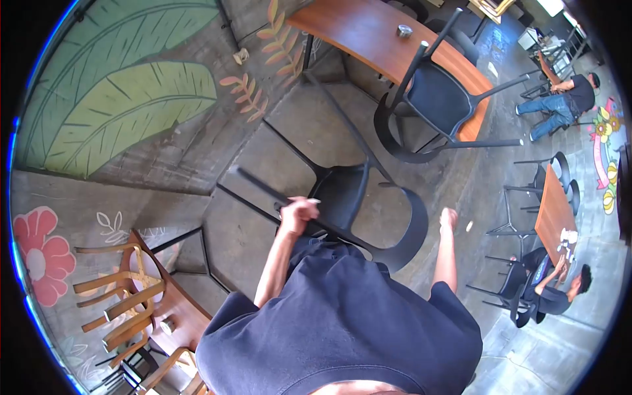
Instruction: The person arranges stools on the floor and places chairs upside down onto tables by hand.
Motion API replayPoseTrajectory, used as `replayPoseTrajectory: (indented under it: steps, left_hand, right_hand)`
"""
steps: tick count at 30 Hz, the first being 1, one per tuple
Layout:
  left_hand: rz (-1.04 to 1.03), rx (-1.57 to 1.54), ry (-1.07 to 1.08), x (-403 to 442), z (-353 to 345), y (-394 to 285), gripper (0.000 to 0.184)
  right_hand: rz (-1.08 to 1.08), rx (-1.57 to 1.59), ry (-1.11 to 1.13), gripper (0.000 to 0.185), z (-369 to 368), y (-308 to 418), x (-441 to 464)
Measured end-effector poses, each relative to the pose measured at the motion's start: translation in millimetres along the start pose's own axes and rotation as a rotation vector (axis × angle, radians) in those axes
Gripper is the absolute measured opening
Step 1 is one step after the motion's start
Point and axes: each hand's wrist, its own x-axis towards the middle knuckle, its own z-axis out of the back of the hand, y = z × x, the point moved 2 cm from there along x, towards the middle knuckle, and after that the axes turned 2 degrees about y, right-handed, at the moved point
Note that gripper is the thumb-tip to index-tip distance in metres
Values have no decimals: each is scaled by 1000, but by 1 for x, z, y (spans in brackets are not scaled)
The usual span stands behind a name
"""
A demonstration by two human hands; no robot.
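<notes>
A black chair (345, 196) lies tilted in front of me, its legs pointing to the upper left and its curved backrest to the right. My left hand (299, 214) is closed around one of its dark legs, close to the seat. Off to the right of the backrest, touching nothing I can see, my right hand (448, 218) is held in a loose fist. Another black chair (440, 97) rests upside down on a long wooden table (359, 31), legs in the air.
Wooden chairs (135, 294) are stacked on a table (178, 318) at lower left. A painted wall (164, 141) runs along the left. One person (557, 105) sits at upper right; another (552, 297) sits by a table (554, 209). A small white object (469, 226) appears near my right hand.
</notes>
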Motion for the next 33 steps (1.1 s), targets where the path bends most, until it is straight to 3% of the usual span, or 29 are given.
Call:
replayPoseTrajectory:
  steps: [2,3,5,6,7,8,10,11,12,15,18,20,22,23,25,27,29,31,32,33]
  left_hand:
    - [57,380,271,-12,-50,17,16]
    - [37,443,429,-19,-69,31,18]
    - [55,554,651,-36,-89,48,25]
    - [101,606,708,-44,-93,50,27]
    - [99,562,729,-52,-99,42,31]
    - [126,575,742,-51,-94,41,32]
    - [116,538,686,-53,-84,34,33]
    - [104,476,679,-52,-75,36,33]
    - [96,431,680,-47,-63,38,33]
    - [-54,377,614,-50,-27,35,34]
    - [-166,437,621,-57,3,15,40]
    - [-170,388,455,-59,28,2,40]
    - [-365,229,372,-38,66,-4,36]
    - [-427,296,218,-35,73,-32,32]
    - [-565,-28,-173,-9,103,-62,34]
    - [-510,-51,-402,30,153,-107,33]
    - [-575,-85,-423,54,179,-170,37]
    - [-656,-44,-323,68,185,-234,40]
    - [-682,61,-288,66,171,-268,40]
    - [-674,125,-227,69,164,-293,38]
  right_hand:
    - [42,72,338,43,-18,76,-59]
    - [254,46,365,57,-30,122,-96]
    - [461,35,441,90,-66,180,-124]
    - [672,-19,318,98,-88,200,-122]
    - [669,-54,266,103,-81,245,-151]
    - [814,-10,66,102,-102,256,-144]
    - [545,-50,252,83,-123,287,-131]
    - [461,0,149,55,-133,297,-124]
    - [517,-22,109,51,-145,306,-113]
    - [593,-124,374,52,-160,347,-131]
    - [662,-25,624,46,-180,394,-167]
    - [752,-10,668,46,-173,428,-205]
    - [859,61,691,44,-156,468,-246]
    - [868,72,774,43,-144,487,-268]
    - [914,49,890,42,-126,514,-314]
    - [1000,24,978,43,-110,522,-358]
    - [1092,18,1073,42,-96,521,-391]
    - [1012,118,1246,37,-101,500,-395]
    - [1305,151,1202,37,-103,486,-399]
    - [1133,197,1246,38,-108,468,-395]
